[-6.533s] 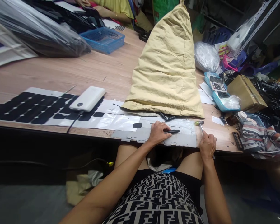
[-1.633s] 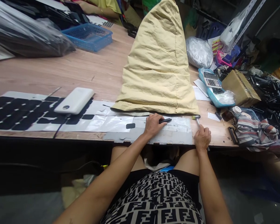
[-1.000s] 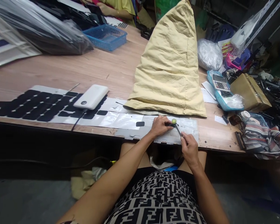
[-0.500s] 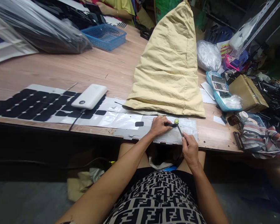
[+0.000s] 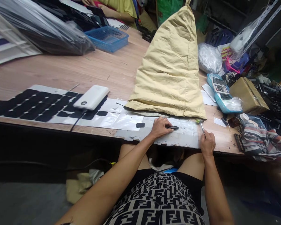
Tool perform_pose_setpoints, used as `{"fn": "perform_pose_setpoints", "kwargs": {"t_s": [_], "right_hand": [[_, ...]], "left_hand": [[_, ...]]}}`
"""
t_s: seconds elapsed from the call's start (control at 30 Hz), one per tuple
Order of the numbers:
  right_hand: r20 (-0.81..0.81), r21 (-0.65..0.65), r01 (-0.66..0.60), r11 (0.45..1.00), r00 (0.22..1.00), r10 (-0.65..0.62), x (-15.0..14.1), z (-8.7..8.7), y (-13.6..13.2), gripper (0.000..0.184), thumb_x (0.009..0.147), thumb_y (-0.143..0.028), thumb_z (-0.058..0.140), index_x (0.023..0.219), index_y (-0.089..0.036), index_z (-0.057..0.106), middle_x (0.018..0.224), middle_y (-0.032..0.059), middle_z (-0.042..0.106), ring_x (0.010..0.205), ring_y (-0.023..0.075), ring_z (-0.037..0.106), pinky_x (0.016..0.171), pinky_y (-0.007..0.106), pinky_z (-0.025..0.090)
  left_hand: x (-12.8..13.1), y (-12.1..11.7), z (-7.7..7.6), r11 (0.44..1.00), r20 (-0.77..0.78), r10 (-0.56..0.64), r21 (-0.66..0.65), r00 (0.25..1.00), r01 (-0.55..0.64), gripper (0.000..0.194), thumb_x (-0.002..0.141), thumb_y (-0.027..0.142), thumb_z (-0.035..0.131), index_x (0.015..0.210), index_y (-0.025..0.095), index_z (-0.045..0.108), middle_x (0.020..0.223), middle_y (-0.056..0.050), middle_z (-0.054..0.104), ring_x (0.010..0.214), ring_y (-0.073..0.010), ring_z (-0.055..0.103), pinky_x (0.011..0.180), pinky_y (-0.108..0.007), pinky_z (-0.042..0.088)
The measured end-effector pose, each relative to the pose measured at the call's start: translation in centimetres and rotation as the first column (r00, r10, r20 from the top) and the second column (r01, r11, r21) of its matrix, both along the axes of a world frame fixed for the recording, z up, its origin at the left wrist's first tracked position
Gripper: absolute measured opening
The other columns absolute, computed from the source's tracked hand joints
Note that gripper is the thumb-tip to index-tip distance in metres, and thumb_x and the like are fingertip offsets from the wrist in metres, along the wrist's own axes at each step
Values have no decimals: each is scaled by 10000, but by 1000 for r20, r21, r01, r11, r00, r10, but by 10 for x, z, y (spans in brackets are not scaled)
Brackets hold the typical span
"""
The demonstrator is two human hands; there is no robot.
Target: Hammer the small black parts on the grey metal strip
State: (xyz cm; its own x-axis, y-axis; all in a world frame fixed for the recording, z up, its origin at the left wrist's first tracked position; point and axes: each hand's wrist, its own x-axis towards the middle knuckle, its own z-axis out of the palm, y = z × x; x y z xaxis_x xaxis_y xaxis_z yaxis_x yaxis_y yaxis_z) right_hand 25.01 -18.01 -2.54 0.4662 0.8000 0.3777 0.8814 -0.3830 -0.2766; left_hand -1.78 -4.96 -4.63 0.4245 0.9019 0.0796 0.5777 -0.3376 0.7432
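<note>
My left hand (image 5: 159, 127) is closed at the fingertips on a small, narrow black piece (image 5: 175, 127), which points right over a clear, greyish sheet (image 5: 187, 139) at the table's front edge. My right hand (image 5: 208, 143) grips the metal handle of a small hammer (image 5: 202, 127) with a yellow-green head. The hammer head lies at the sheet's right border, apart from the black piece. To the left of my left hand, a single black rounded patch (image 5: 140, 125) rests on white backing paper.
Rows of black patches (image 5: 21, 106) lie at left, with a white power bank (image 5: 91, 97) and its cable on them. A large yellow cloth bag (image 5: 168, 68) stands behind my hands. Rightward are a calculator (image 5: 220, 85), a cardboard box (image 5: 249, 95) and a striped cloth (image 5: 259, 137). Another person sits across.
My right hand has moved right with the hammer, taking its head away from the black piece. My left hand stays in nearly the same place, still holding the piece.
</note>
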Motion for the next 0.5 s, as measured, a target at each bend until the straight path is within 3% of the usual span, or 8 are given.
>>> {"fn": "perform_pose_setpoints", "kwargs": {"t_s": [0.33, 0.5], "right_hand": [[208, 42, 69, 997, 975, -77, -1, -10, 9, 352, 943, -199, 461, 1157, -216, 740, 892, 72, 556, 820, 205, 450, 724, 324, 357], [243, 26, 68, 997, 967, -73, 0, -12, 9, 341, 937, -186, 466, 1154, -216, 727, 895, 74, 547, 824, 206, 444, 715, 324, 355]], "left_hand": [[-6, 0, 1, 997, 1, -72, -32, 997, 72, 155, 672, 378, 846, 795, 293, 803, 941, -18, 721, 1031, -278, 558, 1003, -468, 383], [-20, -14, 4, 981, -22, -174, -91, 984, 172, 202, 586, 334, 901, 770, 326, 820, 1118, -42, 674, 1168, -326, 506, 1063, -504, 380]]}}
